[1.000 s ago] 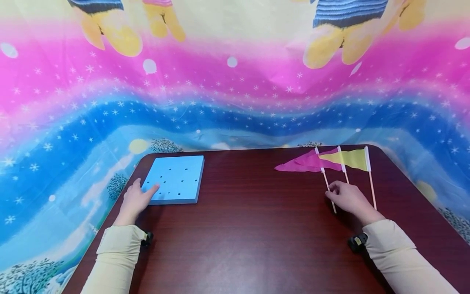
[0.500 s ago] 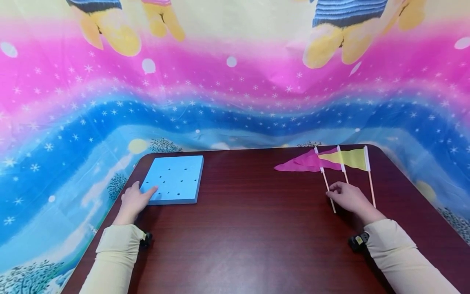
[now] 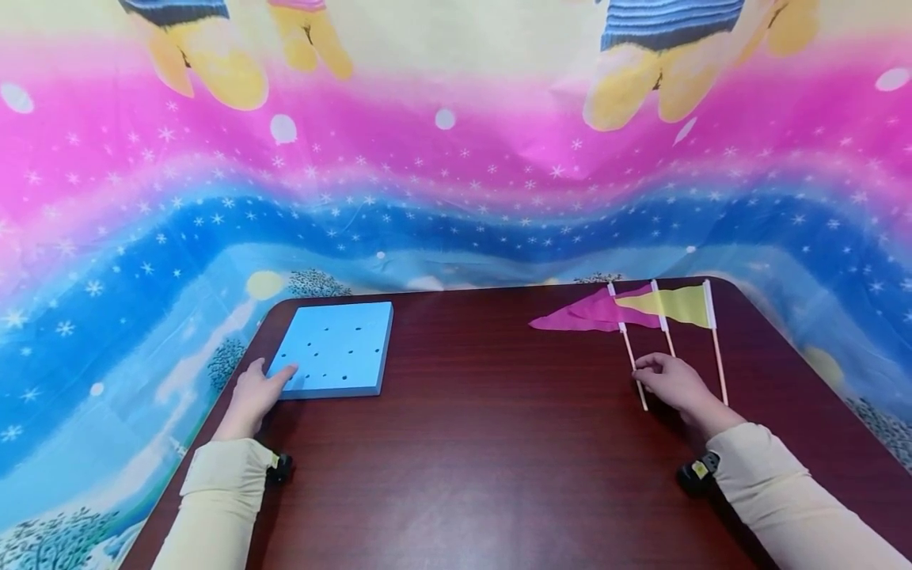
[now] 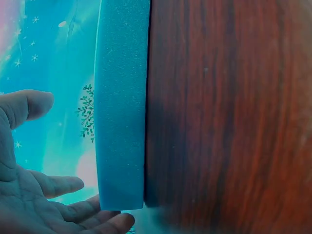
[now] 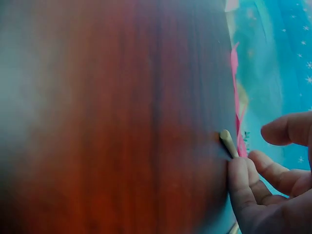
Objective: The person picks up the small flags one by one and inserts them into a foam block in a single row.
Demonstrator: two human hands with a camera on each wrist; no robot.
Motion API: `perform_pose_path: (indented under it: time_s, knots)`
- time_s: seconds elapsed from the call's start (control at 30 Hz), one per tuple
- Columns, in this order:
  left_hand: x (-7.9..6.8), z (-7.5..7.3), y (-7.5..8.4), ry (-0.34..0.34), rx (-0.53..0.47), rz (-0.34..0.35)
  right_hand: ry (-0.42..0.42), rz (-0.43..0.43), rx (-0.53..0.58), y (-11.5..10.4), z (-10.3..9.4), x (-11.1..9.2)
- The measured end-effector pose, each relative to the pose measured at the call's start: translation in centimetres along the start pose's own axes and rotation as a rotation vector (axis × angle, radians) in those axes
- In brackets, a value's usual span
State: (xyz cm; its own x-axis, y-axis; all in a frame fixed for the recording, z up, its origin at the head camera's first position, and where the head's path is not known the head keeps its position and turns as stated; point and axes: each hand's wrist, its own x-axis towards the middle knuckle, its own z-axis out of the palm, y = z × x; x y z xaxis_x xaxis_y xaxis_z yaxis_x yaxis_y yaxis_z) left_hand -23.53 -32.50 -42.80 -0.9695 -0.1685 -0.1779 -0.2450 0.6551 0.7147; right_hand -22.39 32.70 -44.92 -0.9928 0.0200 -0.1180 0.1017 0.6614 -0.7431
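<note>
In the head view, my left hand [image 3: 249, 396] is at the near left corner of a light blue foam board [image 3: 335, 348] dotted with small holes. Its thumb lies over the board's corner in that view. The left wrist view has the fingers spread, with the lower fingertips beside the end of the board's edge [image 4: 122, 107]. My right hand [image 3: 677, 384] is by the stick [image 3: 629, 348] of the leftmost pink pennant flag [image 3: 591, 313]. In the right wrist view, thumb and forefinger stand apart, and the stick's end [image 5: 225, 137] shows beside the other fingertips.
Another pink flag [image 3: 651, 319] and a yellow flag [image 3: 687, 306] lie to the right, their cloths overlapping leftward. The dark brown table [image 3: 463, 443] has rounded back corners. A patterned cloth backdrop [image 3: 456, 214] hangs behind and around it.
My left hand has drawn back slightly to the left and toward me, its thumb covering less of the board. The right hand and the flags have hardly moved.
</note>
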Motion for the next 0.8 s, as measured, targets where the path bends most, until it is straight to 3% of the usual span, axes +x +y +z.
perform_pose_path:
  time_s: [0.17, 0.4, 0.8]
  knots:
    - [0.0, 0.2, 0.1, -0.007, -0.018, 0.009, 0.016, 0.022, 0.044, 0.2, 0.1, -0.3]
    - [0.3, 0.3, -0.4, 0.016, -0.019, -0.029, 0.038, -0.004, 0.053, 0.3, 0.4, -0.4]
    - [0.5, 0.5, -1.0, 0.046, -0.011, -0.053, 0.083, -0.005, -0.039, 0.3, 0.8, -0.4]
